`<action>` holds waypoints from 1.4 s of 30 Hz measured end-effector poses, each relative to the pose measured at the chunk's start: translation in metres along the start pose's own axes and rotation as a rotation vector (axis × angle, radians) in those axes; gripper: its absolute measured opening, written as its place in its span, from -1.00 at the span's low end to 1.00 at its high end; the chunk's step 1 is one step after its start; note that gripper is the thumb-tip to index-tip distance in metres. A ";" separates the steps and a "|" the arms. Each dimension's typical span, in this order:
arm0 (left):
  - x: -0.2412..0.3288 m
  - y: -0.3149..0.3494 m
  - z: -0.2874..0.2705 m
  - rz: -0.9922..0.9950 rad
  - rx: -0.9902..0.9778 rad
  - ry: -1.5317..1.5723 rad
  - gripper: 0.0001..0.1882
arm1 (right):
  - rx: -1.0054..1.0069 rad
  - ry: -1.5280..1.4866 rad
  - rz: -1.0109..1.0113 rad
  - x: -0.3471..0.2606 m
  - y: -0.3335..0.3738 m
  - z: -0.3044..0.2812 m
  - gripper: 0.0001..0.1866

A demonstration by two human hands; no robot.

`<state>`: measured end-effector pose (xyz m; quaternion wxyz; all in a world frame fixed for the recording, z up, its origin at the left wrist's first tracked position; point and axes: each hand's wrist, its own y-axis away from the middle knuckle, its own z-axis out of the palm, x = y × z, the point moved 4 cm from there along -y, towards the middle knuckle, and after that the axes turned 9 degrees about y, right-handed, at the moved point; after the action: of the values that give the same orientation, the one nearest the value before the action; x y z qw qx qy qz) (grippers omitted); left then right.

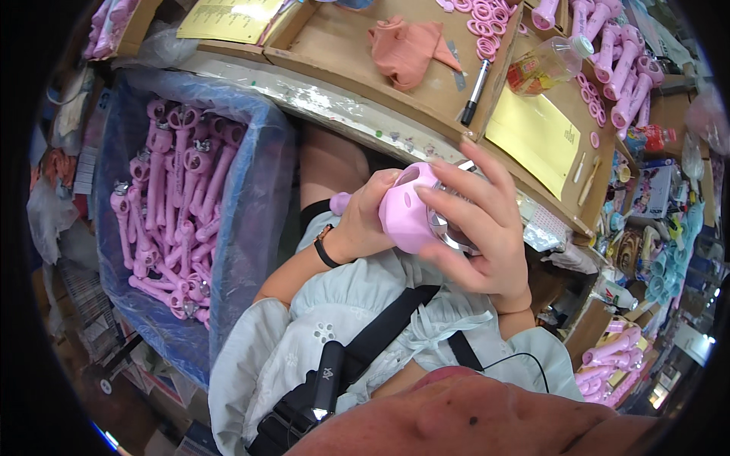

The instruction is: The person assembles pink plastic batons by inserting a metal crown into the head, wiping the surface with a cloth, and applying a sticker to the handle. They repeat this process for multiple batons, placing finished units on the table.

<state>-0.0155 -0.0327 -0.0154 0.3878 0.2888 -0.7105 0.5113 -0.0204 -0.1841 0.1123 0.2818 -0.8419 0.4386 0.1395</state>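
Observation:
A pink plastic toy wand (407,213) with a wide ring-shaped head is held in front of my chest. My left hand (369,220) is closed round it, and its narrow knobbed end sticks out past that hand on the left. Against the right side of the head lies a shiny silver trim piece (441,224). My right hand (483,228) is curved round that piece, fingers above and thumb below, with fingertips reaching the pink edge. Its palm side hides part of the silver piece, and the thumb is slightly blurred.
On the left stands a blue-lined bin (255,152) with many pink wands (179,175). Cardboard trays (327,57) on the bench hold a salmon cloth (407,53), pink rings (487,26), a black marker (477,91), a drink bottle (544,67) and yellow paper (532,140). More pink parts (612,357) lie at right.

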 end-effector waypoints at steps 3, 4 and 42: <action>0.002 -0.003 0.002 0.040 0.043 0.034 -0.21 | -0.002 -0.110 0.006 0.001 -0.009 0.000 -0.58; 0.002 -0.003 0.003 0.070 0.009 0.029 -0.14 | 0.019 -0.123 -0.029 0.001 -0.010 0.000 -0.60; -0.027 -0.055 -0.033 -0.411 0.410 1.148 -0.20 | -0.157 -0.191 0.606 0.038 0.076 0.164 -0.46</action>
<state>0.0514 -0.0178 -0.0046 0.7334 0.1677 -0.2078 0.6251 -0.0588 -0.1464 -0.0642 0.2016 -0.6754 0.6287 0.3285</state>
